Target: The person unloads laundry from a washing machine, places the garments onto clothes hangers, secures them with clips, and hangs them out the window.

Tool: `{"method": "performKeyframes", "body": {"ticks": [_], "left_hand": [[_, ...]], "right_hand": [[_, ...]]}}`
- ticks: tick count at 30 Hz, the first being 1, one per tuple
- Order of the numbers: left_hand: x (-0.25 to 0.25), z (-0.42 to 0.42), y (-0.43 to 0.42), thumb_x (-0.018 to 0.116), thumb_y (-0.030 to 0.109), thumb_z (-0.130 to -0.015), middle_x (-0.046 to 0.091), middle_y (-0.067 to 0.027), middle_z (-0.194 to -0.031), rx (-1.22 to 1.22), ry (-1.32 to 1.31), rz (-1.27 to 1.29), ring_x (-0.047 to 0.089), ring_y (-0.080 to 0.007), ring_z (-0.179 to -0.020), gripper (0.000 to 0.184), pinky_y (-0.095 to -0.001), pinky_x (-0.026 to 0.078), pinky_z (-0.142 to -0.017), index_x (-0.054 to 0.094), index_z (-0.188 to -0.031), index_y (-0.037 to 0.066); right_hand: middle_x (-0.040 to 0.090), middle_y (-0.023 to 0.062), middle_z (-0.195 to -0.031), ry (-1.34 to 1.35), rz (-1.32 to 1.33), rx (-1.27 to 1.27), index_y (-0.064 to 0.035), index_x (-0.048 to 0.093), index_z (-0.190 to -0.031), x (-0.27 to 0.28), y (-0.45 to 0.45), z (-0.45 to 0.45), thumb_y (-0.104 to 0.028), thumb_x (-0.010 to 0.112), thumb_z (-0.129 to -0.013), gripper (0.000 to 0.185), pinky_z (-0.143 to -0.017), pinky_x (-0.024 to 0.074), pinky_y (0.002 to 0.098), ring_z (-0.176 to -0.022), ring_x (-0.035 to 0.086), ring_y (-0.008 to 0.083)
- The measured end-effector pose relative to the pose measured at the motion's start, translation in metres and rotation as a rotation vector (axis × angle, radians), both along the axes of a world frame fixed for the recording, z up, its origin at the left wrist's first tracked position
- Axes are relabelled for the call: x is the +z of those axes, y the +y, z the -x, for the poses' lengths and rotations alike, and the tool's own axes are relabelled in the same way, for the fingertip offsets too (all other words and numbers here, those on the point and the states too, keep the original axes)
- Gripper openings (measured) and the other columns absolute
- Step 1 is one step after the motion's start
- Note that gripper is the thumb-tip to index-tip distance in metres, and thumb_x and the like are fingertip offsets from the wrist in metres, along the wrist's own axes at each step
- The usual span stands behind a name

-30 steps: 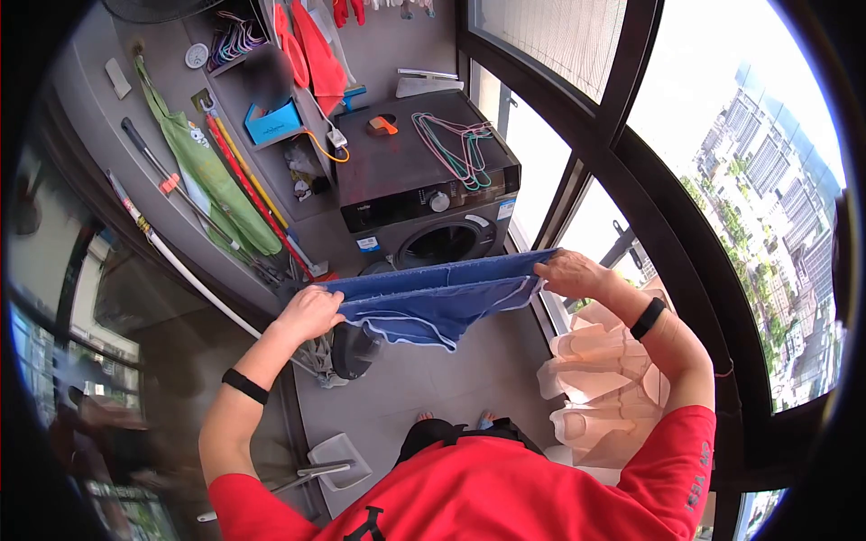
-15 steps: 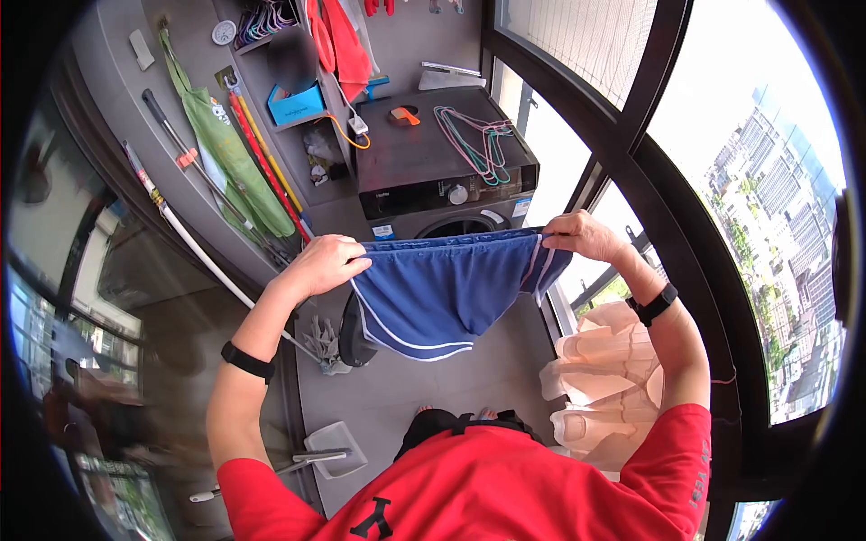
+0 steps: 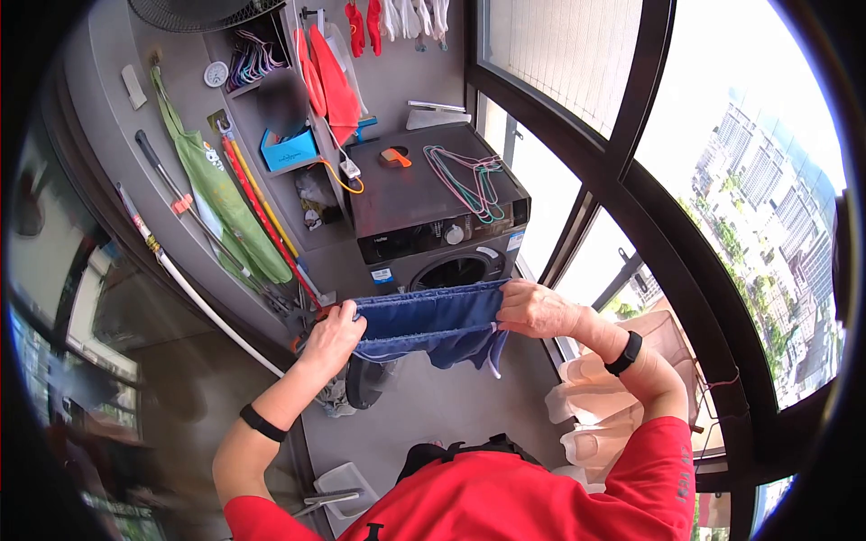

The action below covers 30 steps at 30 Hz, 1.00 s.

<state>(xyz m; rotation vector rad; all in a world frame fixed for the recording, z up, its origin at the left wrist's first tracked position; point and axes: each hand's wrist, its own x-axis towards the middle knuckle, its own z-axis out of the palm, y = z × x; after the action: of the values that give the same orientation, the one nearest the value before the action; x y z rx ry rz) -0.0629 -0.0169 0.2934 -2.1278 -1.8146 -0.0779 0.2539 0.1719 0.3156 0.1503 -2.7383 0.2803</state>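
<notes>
Blue shorts (image 3: 433, 316) with white trim hang stretched between my two hands. Their waistband is held apart, so the inside shows. My left hand (image 3: 334, 338) grips the waistband at its left end, fingers closed on the cloth. At the opposite end, my right hand (image 3: 538, 309) pinches the waistband. The legs of the shorts droop below, partly hidden behind the near waistband edge. Just beyond the shorts stands a black front-loading washing machine (image 3: 433, 225), with pink and green hangers (image 3: 469, 185) lying on its top.
On the left wall hang a green apron (image 3: 216, 198) and several poles. A blue box (image 3: 289, 151) sits on a shelf. Windows run along the right, above a pale pink ruffled cloth (image 3: 595, 397). A white dustpan (image 3: 347, 487) lies on the floor.
Both hands have come lower in view and closer together. The waistband, flat before, is now spread open, and the shorts' front panel has folded out of sight. The camera view has tilted upward.
</notes>
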Motion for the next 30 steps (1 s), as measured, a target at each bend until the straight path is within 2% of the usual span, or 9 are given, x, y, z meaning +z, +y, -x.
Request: {"method": "performKeyframes", "body": {"ticks": [4, 9, 12, 14, 16, 19, 24, 29, 30], "left_hand": [[0.023, -0.002, -0.03, 0.06, 0.009, -0.066, 0.048, -0.0081, -0.095, -0.219, 0.018, -0.114, 0.051, -0.0217, -0.087, 0.022, -0.0312, 0.05, -0.07, 0.06, -0.088, 0.006], [0.038, 0.019, -0.037, 0.061, 0.01, -0.066, 0.05, -0.0078, -0.112, 0.049, -0.198, -0.205, 0.049, -0.0277, -0.102, 0.013, -0.0373, 0.045, -0.081, 0.068, -0.077, 0.009], [0.045, 0.034, -0.028, 0.057, 0.001, -0.067, 0.056, -0.0094, -0.112, 0.049, -0.179, -0.074, 0.052, -0.0271, -0.103, 0.021, -0.0381, 0.045, -0.083, 0.069, -0.083, 0.008], [0.044, 0.036, -0.015, 0.051, -0.006, -0.067, 0.06, -0.0124, -0.111, 0.085, -0.673, 0.148, 0.057, -0.0278, -0.097, 0.03, -0.0356, 0.045, -0.082, 0.067, -0.09, 0.005], [0.051, 0.031, -0.006, 0.045, -0.009, -0.067, 0.059, -0.0145, -0.115, 0.175, -0.96, 0.301, 0.06, -0.029, -0.096, 0.04, -0.032, 0.046, -0.08, 0.064, -0.101, 0.003], [0.07, 0.01, 0.018, 0.048, -0.007, -0.067, 0.057, -0.0142, -0.115, 0.159, -0.953, 0.22, 0.061, -0.0279, -0.093, 0.041, -0.0314, 0.048, -0.074, 0.064, -0.102, 0.005], [0.097, -0.022, 0.069, 0.05, -0.006, -0.066, 0.058, -0.012, -0.113, 0.216, -0.93, 0.19, 0.061, -0.024, -0.087, 0.04, -0.029, 0.049, -0.068, 0.064, -0.102, 0.005], [0.095, -0.03, 0.102, 0.05, -0.007, -0.066, 0.058, -0.0136, -0.112, 0.334, -0.905, 0.126, 0.062, -0.0247, -0.085, 0.04, -0.0292, 0.049, -0.068, 0.063, -0.102, 0.004], [0.095, -0.029, 0.106, 0.05, -0.007, -0.066, 0.058, -0.0139, -0.112, 0.352, -0.893, 0.106, 0.062, -0.0251, -0.085, 0.04, -0.0293, 0.049, -0.068, 0.063, -0.102, 0.004]], "right_hand": [[0.058, 0.0067, -0.07, 0.071, 0.014, -0.086, -0.0029, 0.063, -0.076, -0.008, 0.0, 0.005, -0.014, 0.069, -0.074, 0.013, -0.086, 0.0433, 0.0367, -0.082, 0.056, 0.0238], [0.057, 0.0066, -0.069, 0.121, 0.122, -0.083, -0.0026, 0.062, -0.075, -0.034, 0.009, 0.022, -0.014, 0.068, -0.074, 0.013, -0.082, 0.0438, 0.035, -0.081, 0.055, 0.0238], [0.058, 0.008, -0.071, 0.098, 0.219, -0.051, -0.0015, 0.061, -0.075, -0.036, 0.028, 0.036, -0.015, 0.067, -0.075, 0.015, -0.077, 0.0458, 0.0345, -0.081, 0.056, 0.0245], [0.059, 0.0088, -0.072, 0.077, 0.292, -0.023, -0.0002, 0.062, -0.076, -0.04, 0.047, 0.045, -0.016, 0.067, -0.076, 0.016, -0.076, 0.0466, 0.0339, -0.081, 0.056, 0.0249], [0.061, 0.0105, -0.08, -0.053, 0.457, -0.056, 0.0024, 0.065, -0.084, -0.051, 0.074, 0.049, -0.016, 0.067, -0.076, 0.02, -0.076, 0.0473, 0.0322, -0.086, 0.057, 0.0258], [0.064, 0.0077, -0.089, -0.336, 1.048, -0.058, -0.0017, 0.065, -0.096, -0.066, 0.12, 0.057, -0.022, 0.062, -0.085, 0.023, -0.081, 0.0452, 0.0286, -0.092, 0.058, 0.0193], [0.065, 0.0092, -0.089, 0.13, 1.322, -0.536, -0.0024, 0.064, -0.1, -0.134, 0.272, 0.107, -0.017, 0.059, -0.085, 0.021, -0.075, 0.0477, 0.03, -0.08, 0.062, 0.018], [0.062, 0.0198, -0.096, 0.218, 0.474, -1.062, -0.0009, 0.061, -0.093, -0.188, 0.409, 0.163, -0.024, 0.058, -0.082, 0.026, -0.076, 0.0478, 0.0433, -0.089, 0.059, 0.0369], [0.062, 0.0196, -0.096, 0.154, 0.49, -1.105, -0.0009, 0.061, -0.092, -0.197, 0.421, 0.171, -0.025, 0.059, -0.082, 0.026, -0.077, 0.0477, 0.0435, -0.09, 0.059, 0.0366]]}}
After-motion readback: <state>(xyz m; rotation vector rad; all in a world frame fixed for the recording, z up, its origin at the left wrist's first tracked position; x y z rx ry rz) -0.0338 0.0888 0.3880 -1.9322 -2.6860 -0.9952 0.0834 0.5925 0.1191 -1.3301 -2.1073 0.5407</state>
